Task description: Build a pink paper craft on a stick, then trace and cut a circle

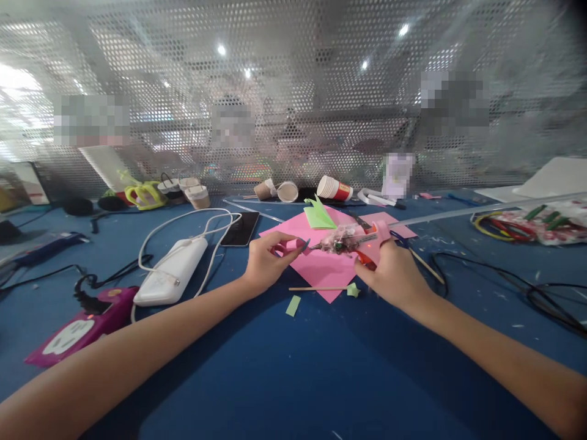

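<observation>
My left hand (268,260) pinches a curled pink paper strip (291,245) between thumb and fingers. In my right hand (394,275) is a pink hot glue gun (376,238) with an orange trigger. Its front end is crusted with lumpy, clear glue residue (339,239), and the nozzle points left, close to the strip; whether they touch I cannot tell. Beneath both hands lies pink paper (321,269), with a folded green paper piece (320,215) on its far part. At the paper's near corner a thin wooden stick (316,288) ends at a small green paper star (353,290).
A green paper scrap (293,305) lies near me. Leftward are a black phone (239,229), a white power bank (172,272) with a looping cable, and a purple device (82,327). Paper cups (334,188) line the perforated metal screen (293,122). Black cables (527,287) run at right.
</observation>
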